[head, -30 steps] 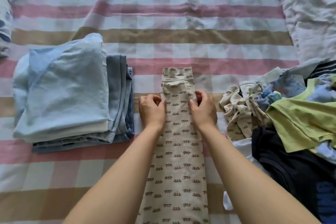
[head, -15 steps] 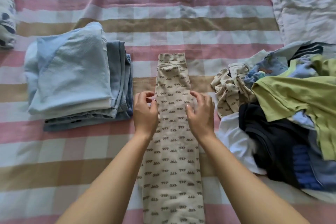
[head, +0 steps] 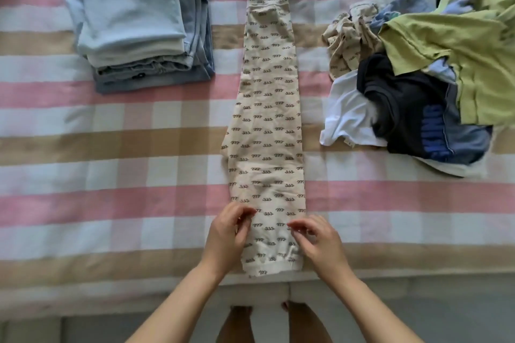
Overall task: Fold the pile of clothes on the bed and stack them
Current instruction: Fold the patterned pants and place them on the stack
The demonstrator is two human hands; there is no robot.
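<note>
Landmark = patterned trousers [head: 267, 125]: beige, small dark print, lying flat and lengthwise on the bed [head: 111, 147], legs laid one on the other in a long strip. Waistband at the far end, cuffs at the near end, just short of the bed's near edge.

left hand [head: 230, 234]: at the trousers' left edge, near the cuffs. Fingers curled, thumb and fingertips close together right at the fabric edge. Motion blur, so cannot tell if it actually pinches the cloth.

right hand [head: 317, 242]: at the trousers' right edge, near the cuffs. Fingers loosely bent and spread over the fabric, no cloth visibly between them, so it reads as open. Whether the fingertips touch the fabric: can't tell.

Left of the trousers, level with the waistband end and apart from them: folded stack [head: 139, 22], pale blue piece on top, cream and denim-blue layers under it.

Right of the trousers, also apart: unfolded pile [head: 418, 69]. In it, a green shirt [head: 459, 44] on top, a dark garment [head: 404, 108] with blue lettering, a white garment [head: 348, 114] on the side nearest the trousers, and a crumpled beige piece [head: 348, 44] in the same print as the trousers.

Bed cover: pink, tan and white checks.

Nearer than the cuffs, past the bed edge: the person's bare feet [head: 239, 323] on the floor.
</note>
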